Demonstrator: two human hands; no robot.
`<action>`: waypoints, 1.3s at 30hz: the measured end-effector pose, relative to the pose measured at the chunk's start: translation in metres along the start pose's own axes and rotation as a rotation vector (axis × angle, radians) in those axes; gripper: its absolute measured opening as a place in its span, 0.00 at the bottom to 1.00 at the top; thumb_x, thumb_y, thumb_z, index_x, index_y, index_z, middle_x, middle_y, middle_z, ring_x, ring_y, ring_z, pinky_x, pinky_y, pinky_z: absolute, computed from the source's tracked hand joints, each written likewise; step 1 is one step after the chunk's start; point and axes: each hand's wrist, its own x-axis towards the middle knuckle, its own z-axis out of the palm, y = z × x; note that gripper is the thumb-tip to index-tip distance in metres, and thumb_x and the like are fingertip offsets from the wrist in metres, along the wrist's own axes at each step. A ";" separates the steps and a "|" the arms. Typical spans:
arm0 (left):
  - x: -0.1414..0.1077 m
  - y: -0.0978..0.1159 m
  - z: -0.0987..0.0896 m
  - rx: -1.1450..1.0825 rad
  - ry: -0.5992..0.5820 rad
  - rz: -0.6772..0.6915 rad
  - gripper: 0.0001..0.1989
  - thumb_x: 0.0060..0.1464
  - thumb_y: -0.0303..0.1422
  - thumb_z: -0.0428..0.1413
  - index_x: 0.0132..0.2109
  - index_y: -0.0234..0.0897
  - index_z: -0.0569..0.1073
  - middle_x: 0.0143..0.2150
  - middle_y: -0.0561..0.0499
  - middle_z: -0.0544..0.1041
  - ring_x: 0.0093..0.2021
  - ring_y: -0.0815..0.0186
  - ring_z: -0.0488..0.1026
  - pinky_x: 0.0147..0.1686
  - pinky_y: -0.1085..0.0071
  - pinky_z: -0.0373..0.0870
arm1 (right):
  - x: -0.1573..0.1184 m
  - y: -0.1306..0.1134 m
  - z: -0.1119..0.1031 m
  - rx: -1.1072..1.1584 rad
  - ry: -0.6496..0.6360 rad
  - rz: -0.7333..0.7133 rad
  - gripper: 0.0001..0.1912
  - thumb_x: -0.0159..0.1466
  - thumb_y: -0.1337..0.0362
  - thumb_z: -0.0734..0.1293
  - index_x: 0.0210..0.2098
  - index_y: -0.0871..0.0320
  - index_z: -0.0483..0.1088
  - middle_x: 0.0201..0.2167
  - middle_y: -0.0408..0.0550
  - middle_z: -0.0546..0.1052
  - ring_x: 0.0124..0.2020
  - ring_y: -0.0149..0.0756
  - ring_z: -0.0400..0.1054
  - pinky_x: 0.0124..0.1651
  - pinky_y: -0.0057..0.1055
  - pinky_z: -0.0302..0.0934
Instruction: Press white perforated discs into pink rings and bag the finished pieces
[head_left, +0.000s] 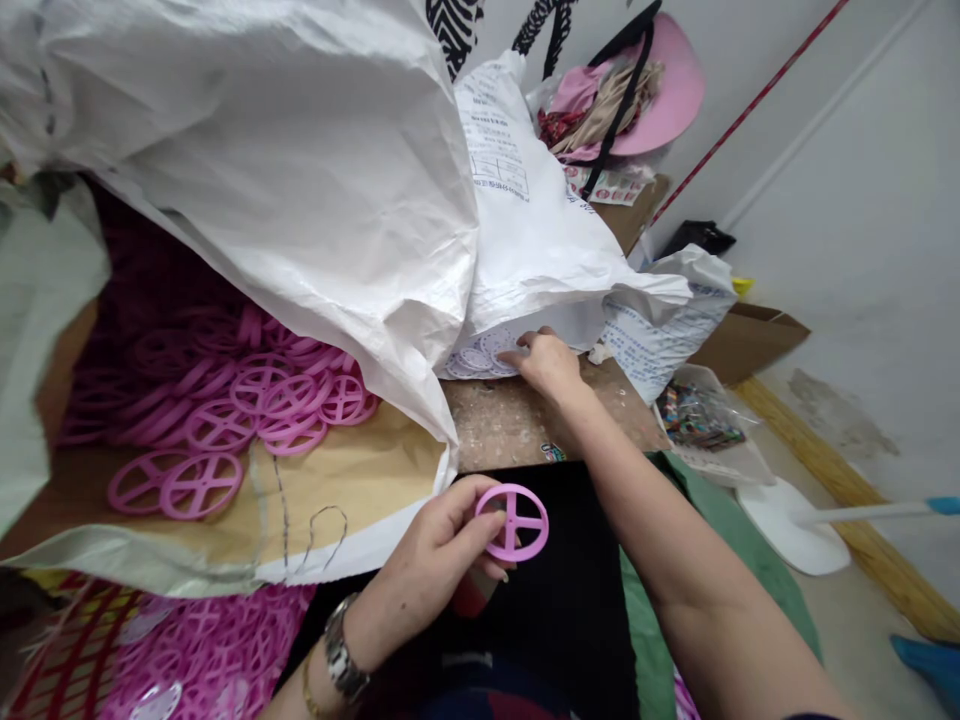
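My left hand grips a pink plastic wheel with cross spokes by its left edge, thumb on top, above a dark lap. A white woven sack lies open on a board, with thin white discs inside its mouth. At that mouth, my right hand touches or nearly touches the discs, its thumb and fingers apart. To the left, a large paper-lined sack gapes open. Many pink wheels like the held one are heaped inside it.
A red mesh basket or bag with pink wheels and some white discs sits at lower left. On the right are a clear tub of small coloured items, a cardboard box, and a white-headed tool. A pink hat lies behind the sacks.
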 end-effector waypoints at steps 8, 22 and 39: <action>0.007 -0.007 0.003 -0.112 -0.018 -0.054 0.14 0.59 0.41 0.58 0.45 0.34 0.71 0.33 0.52 0.76 0.27 0.72 0.75 0.29 0.77 0.75 | -0.006 0.014 0.009 0.061 0.025 -0.046 0.16 0.67 0.57 0.64 0.46 0.61 0.75 0.43 0.52 0.79 0.45 0.40 0.73 0.48 0.33 0.64; 0.020 -0.018 0.000 -0.109 0.159 0.065 0.16 0.62 0.40 0.56 0.52 0.36 0.72 0.39 0.50 0.77 0.35 0.69 0.77 0.33 0.75 0.78 | -0.013 0.000 0.005 -0.194 0.003 -0.267 0.15 0.68 0.59 0.63 0.43 0.61 0.78 0.41 0.60 0.80 0.46 0.51 0.69 0.46 0.38 0.60; 0.028 -0.022 0.003 -0.160 0.136 0.119 0.18 0.62 0.39 0.57 0.57 0.40 0.70 0.44 0.51 0.76 0.40 0.68 0.77 0.39 0.73 0.80 | -0.127 0.013 -0.048 0.948 -0.208 -0.156 0.13 0.60 0.61 0.70 0.44 0.57 0.77 0.35 0.44 0.80 0.31 0.33 0.69 0.32 0.28 0.64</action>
